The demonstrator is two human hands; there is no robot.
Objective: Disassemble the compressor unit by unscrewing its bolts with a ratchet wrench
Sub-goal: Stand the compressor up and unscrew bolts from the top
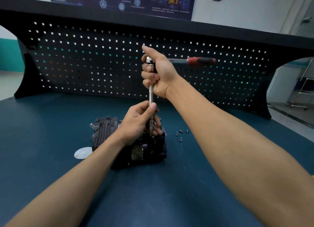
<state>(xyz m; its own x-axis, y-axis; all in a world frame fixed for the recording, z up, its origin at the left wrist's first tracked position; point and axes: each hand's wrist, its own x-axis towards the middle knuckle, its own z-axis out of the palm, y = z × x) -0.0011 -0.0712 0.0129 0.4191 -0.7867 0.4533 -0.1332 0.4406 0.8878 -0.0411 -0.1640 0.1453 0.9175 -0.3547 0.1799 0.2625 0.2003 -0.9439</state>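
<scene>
Head view: a dark cast-metal compressor unit (pixel 105 130), ribbed grey at one end and blocky black at the other, sits at the middle of the smooth teal bench top (pixel 51 124). A slim chrome extension bar (pixel 151 97) stands upright on its top face.

The right hand (pixel 158 73) has its fingers wrapped round the polished head of the ratchet wrench (pixel 201 61), thumb raised. The red-and-black rubbery handle juts towards 3 o'clock. The left hand (pixel 138 122) curls its fingers round the bar's lower end, thumb laid along the shaft, just above the unit.

Four small silvery bolts (pixel 181 134) lie loose at 3 o'clock of the unit, near it. A flat white round disc (pixel 83 152) lies at 8 o'clock, touching or just beside the ribbed end. A black perforated metal pegboard (pixel 85 65) with square holes stands at 12 o'clock.
</scene>
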